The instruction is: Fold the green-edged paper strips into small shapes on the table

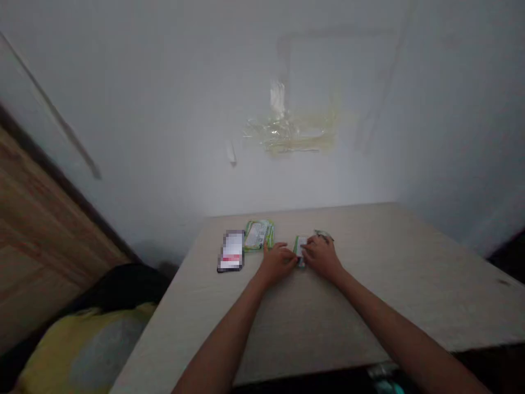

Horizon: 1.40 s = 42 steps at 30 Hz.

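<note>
- Your left hand is at the left side of the small card, with its fingertips at the lower left edge; its fingers are bent and partly spread.
- Your right hand is at the right side of the same card, fingers bent inward, with the fingertips over its right part.
- The two hands are near to each other, with the card between them; both seem to touch it, but I cannot tell if either one is closed firmly on it.
- This card, green and white, lies in front of you on the pale surface, and its lower part is partly covered by your fingers.
- Left of it there is a pile of cards, also green and white; one outer finger of your left hand is at its lower right corner, and I cannot tell if it touches.
- Just beside this pile, on the left, lies a phone with its screen blurred into squares.
- Behind your right hand a small folded item is partly hidden.
</note>
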Tool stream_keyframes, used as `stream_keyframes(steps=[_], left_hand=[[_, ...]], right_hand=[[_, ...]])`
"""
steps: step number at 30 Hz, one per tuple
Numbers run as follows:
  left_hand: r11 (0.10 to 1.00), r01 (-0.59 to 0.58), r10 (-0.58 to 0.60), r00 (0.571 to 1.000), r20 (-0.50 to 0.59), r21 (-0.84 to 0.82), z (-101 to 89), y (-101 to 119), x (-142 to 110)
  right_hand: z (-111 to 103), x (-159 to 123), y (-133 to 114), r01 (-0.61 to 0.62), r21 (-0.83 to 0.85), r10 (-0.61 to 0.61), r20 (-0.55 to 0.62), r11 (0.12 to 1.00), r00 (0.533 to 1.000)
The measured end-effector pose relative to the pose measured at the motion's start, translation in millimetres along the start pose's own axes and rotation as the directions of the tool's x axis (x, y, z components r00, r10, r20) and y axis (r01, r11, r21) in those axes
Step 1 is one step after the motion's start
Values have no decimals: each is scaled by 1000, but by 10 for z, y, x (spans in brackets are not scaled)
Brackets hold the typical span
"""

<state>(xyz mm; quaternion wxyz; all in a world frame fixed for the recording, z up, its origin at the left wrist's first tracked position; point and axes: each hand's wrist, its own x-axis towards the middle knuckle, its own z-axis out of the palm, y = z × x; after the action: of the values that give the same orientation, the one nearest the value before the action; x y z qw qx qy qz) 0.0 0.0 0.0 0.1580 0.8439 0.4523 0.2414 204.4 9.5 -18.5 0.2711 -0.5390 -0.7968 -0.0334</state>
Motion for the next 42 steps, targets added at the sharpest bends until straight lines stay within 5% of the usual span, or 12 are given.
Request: stream_keyframes(steps=[10, 19, 42], left_hand=[[987, 84, -71, 993, -99, 138, 55, -82, 30], [985, 74, -62, 995, -76, 159, 42, -114, 24], [981, 72, -58, 995, -83, 179, 28, -155, 20]], right_hand=[[53, 20, 99, 40, 163, -49, 52, 986, 997], [123, 46, 162, 167, 248, -161, -44, 954, 986], [69, 53, 147, 248, 317, -290, 92, 915, 953]])
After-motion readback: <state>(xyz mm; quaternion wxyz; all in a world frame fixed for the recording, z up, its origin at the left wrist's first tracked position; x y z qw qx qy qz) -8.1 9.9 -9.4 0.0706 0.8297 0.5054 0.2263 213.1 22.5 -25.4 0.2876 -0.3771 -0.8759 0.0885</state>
